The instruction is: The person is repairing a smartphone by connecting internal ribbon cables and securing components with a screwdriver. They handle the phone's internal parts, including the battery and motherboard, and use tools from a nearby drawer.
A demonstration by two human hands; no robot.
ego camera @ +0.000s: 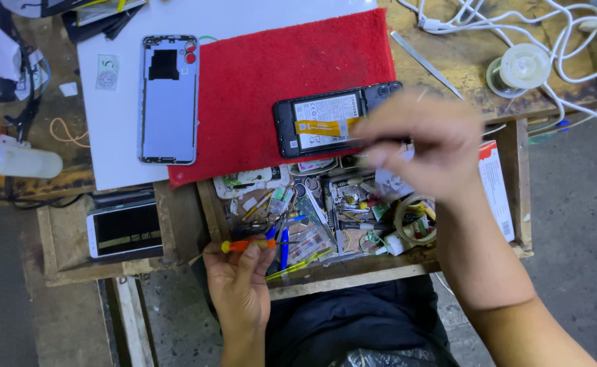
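An opened black phone (pixel 325 126) lies on a red cloth (pixel 271 75), its battery with a yellow strip facing up. My right hand (pixel 420 143) hovers blurred over the phone's right end, pinching a thin dark tool (pixel 380 143). At the front edge of an open drawer, my left hand (pixel 240 282) holds a small screwdriver (pixel 251 245) with an orange and yellow handle. A pale blue phone back cover (pixel 169 98) rests on a white board (pixel 115 129) left of the cloth.
The wooden drawer (pixel 353 268) is crammed with several small tools, tweezers, tape roll (pixel 415 219) and parts. A second phone (pixel 125 230) lies in a left compartment. White cables (pixel 516 27), a solder spool (pixel 522 68), a metal strip (pixel 424 62) and a white bottle (pixel 16 162) sit around.
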